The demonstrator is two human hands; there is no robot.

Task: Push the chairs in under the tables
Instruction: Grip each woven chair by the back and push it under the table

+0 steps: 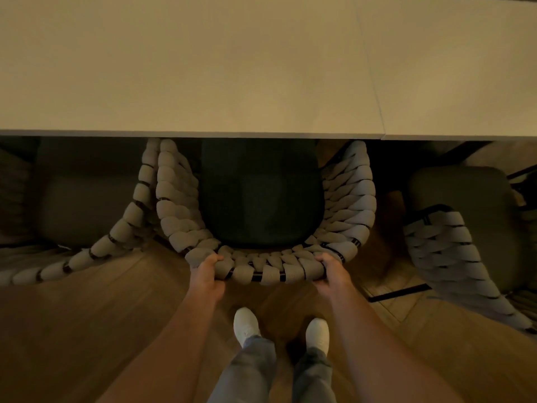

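the chair (261, 196) sits square to the table (203, 68), its dark seat partly under the table's near edge and its woven back curving out on the near side. the left hand (207, 273) grips the back's top rim at its left end, fingers curled over the weave; the right hand (334, 271) grips the same rim at its right end, just as closed. this looks like the pushing step on the middle chair, roughly half done, since much of the seat still shows short of the table edge. the next move calls for an even push from both hands straight toward the table, so the chair does not swing into the left chair (96, 248), whose back touches it, or the right chair (453, 237), a little apart. shoes (245, 324) stand on the floor (116, 301) nearest the viewer.
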